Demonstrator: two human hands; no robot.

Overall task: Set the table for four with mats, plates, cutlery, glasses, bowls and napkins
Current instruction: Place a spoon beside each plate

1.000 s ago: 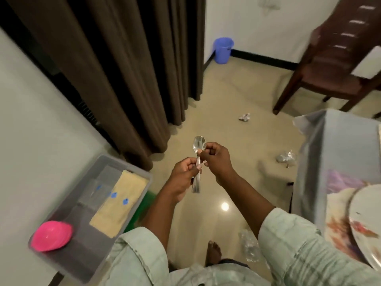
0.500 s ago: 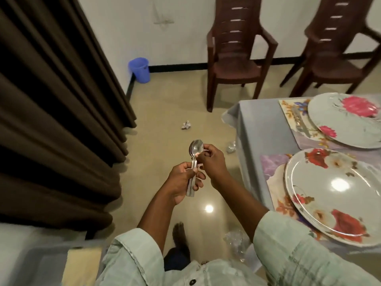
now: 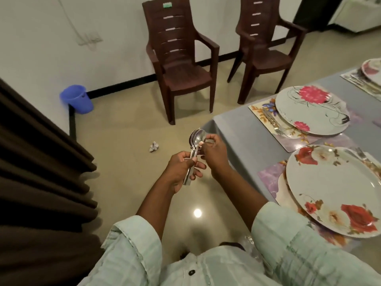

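A stack of steel spoons (image 3: 197, 138) stands upright in front of me, over the floor just left of the table corner. My left hand (image 3: 181, 170) grips the handles low down. My right hand (image 3: 213, 152) pinches the front spoon just below its bowl. On the grey table (image 3: 243, 133) to the right lie floral mats, each with a flowered plate: a near plate (image 3: 338, 188), a middle plate (image 3: 311, 109) with a fork and knife (image 3: 272, 121) beside it, and a far plate (image 3: 373, 69) at the frame edge.
Two brown plastic chairs (image 3: 181, 58) (image 3: 266, 48) stand against the wall behind the table. A blue bucket (image 3: 77, 99) sits by the wall corner, a crumpled paper (image 3: 154, 146) lies on the floor, and a dark curtain (image 3: 41, 182) hangs at my left.
My view has swung right, from the curtain and a grey bin toward the table and chairs. Both hands keep hold of the spoons, and the front spoon now sits a little apart from the stack.
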